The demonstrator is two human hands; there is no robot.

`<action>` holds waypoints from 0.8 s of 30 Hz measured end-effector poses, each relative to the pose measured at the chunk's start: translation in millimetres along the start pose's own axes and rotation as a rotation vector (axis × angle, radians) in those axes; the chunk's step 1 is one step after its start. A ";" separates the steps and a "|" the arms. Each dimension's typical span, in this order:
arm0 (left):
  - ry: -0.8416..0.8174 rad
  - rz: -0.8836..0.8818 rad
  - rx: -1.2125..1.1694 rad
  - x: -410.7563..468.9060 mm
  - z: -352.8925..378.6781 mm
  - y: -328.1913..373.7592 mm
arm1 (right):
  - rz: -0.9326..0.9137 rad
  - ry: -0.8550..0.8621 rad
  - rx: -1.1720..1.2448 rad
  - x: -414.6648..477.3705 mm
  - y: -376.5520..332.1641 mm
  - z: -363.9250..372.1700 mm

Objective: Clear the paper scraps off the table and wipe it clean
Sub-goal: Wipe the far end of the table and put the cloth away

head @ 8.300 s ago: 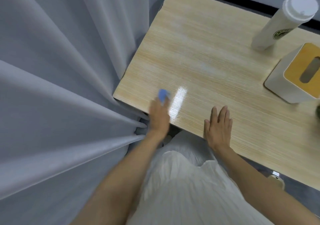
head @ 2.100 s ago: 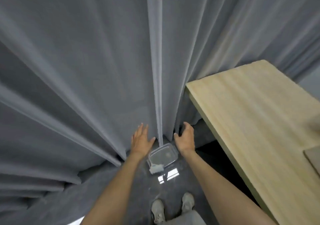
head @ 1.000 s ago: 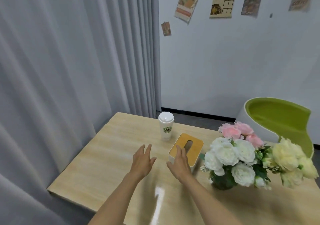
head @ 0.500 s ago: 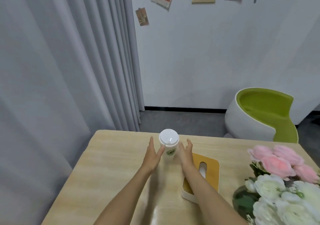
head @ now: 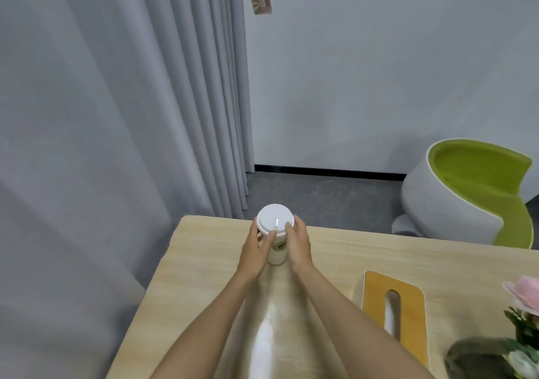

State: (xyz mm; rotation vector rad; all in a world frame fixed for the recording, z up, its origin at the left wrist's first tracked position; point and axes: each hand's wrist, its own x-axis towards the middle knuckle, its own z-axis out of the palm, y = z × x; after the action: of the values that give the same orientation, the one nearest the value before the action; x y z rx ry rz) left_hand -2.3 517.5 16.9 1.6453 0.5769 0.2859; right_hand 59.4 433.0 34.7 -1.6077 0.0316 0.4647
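We grip a tall white paper cup (head: 275, 227) with a flat white lid between both hands. It stands upright near the far left corner of the pale wooden counter (head: 204, 265). Our left hand (head: 252, 250) curls round its left side with the thumb up by the lid's rim, and our right hand (head: 299, 246) wraps the right side with fingertips on the lid's edge.

We see no paper scraps on the part of the counter in view, so that half of the job looks done. The surface has a sheen down the middle between our forearms, which may be a wiped patch, though we cannot be sure. No cloth is in view.

What seems left is the ground under and around the standing things: this cup, the white tissue box with a yellow wooden top (head: 379, 297) to our right, and the pink flowers (head: 523, 295) at the right edge.
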 end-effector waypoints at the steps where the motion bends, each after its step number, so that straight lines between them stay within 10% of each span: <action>1: 0.024 -0.004 0.009 5.6 -15.2 -0.6 | 0.006 -0.027 0.010 2.1 -2.2 15.6; 24: 0.156 -0.065 -0.061 57.4 -127.8 -33.0 | 0.055 -0.353 -0.025 31.1 14.0 148.1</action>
State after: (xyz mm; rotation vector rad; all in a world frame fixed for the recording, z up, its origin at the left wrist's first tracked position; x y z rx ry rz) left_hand -24.7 658.3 -2.5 1.5517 0.7309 0.3828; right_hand 42.9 581.9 9.0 -1.5322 -0.1978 0.7889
